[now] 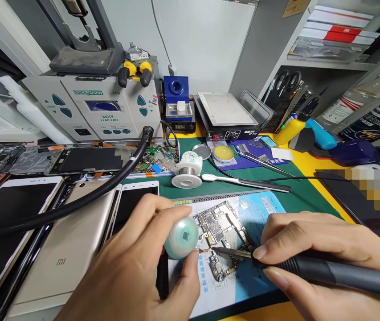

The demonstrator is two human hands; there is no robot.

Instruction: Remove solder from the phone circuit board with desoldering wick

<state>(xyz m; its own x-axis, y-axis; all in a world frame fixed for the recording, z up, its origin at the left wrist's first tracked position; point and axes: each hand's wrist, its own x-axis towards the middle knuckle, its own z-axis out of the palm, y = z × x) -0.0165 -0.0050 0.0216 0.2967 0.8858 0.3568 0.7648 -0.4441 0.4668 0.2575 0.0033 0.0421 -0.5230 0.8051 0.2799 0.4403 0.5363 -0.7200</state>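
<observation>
Your right hand (323, 249) gripped soldering iron (310, 267) pen-style, tip on circuit board (218, 232) lying on blue mat (256, 214). Left hand (143, 263) pinched small round spool (181, 237). Board looked thin, fragile; hold by edges only.

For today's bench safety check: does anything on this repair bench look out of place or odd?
Yes: the black hose sprawls across the phones at left, and a loose circuit board lies half under it.

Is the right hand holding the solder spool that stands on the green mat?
No: the right hand grips a soldering iron over the circuit board, while the solder spool stands untouched on the green mat.
</observation>
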